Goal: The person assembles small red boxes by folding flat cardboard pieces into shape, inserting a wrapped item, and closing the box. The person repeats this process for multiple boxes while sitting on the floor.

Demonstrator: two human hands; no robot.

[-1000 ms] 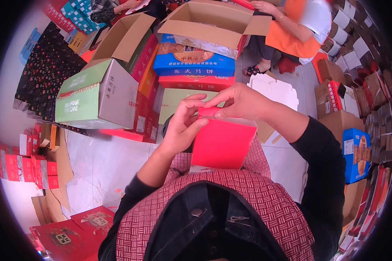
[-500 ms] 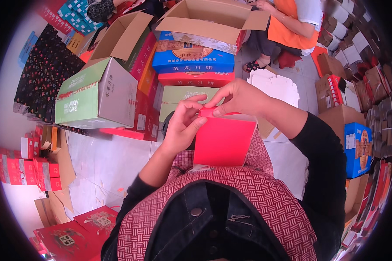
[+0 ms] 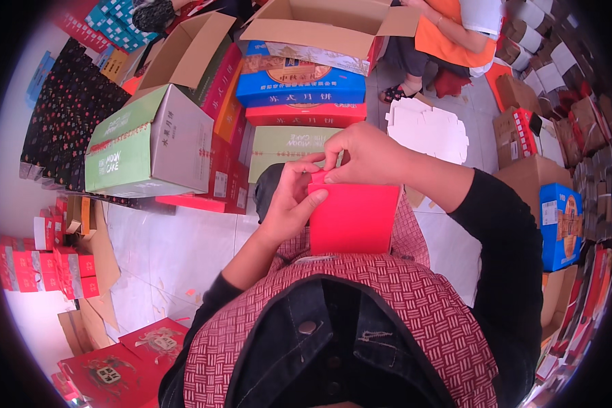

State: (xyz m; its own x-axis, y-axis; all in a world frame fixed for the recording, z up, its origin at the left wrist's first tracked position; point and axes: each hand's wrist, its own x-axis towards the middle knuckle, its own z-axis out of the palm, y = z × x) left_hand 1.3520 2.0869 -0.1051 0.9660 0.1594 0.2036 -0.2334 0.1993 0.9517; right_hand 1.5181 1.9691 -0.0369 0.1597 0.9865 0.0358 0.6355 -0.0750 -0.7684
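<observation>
A bright red cardboard box (image 3: 352,219) rests on my lap, against the patterned apron. My left hand (image 3: 294,194) grips its left upper corner, thumb on the near face and fingers behind. With thumb and forefinger, my right hand (image 3: 360,158) pinches a small red flap at the box's far left edge, close to my left fingertips. The box's far side is hidden behind both hands.
Ahead stand an open brown carton (image 3: 326,24), a blue gift carton (image 3: 299,81) and a green-and-grey carton (image 3: 149,146). White cardboard sheets (image 3: 427,132) lie right of them. Another person in an orange apron (image 3: 449,34) sits at the far right. Flat red boxes (image 3: 109,374) lie at the lower left.
The box has turned slightly, and its near face has shifted a little to the right. My right fingers have curled more tightly at the flap; the pale strip along the top edge no longer shows.
</observation>
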